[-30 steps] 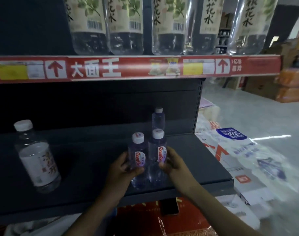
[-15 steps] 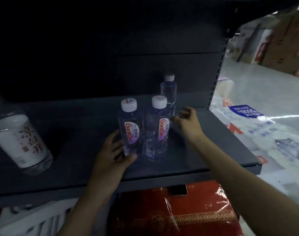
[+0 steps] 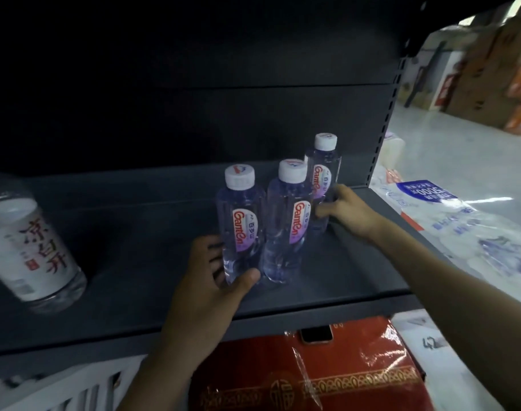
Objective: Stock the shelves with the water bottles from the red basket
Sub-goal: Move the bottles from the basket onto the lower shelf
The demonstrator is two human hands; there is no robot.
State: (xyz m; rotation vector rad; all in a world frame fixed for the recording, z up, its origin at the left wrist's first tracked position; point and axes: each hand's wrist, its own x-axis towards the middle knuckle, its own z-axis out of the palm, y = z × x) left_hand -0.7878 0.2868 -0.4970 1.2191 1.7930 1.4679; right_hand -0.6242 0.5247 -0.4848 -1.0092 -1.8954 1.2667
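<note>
Near the front edge of the shelf [image 3: 134, 232], toward its right end, the front-left water bottle [image 3: 241, 223] is being gripped at its base by the left hand [image 3: 214, 280], as it was a second ago. Touching it, the front-right water bottle [image 3: 286, 226] is being left standing free, and the right hand [image 3: 348, 212] is now being curled round the rear water bottle [image 3: 324, 173], nearer the back-right corner. These three are probably being straightened into place, not newly stocked.

This is a shop — dark metal shelf [image 3: 327, 280] with labelled water bottles [image 3: 241, 221], stacked cartons [image 3: 490, 63] on the far right floor.
</note>
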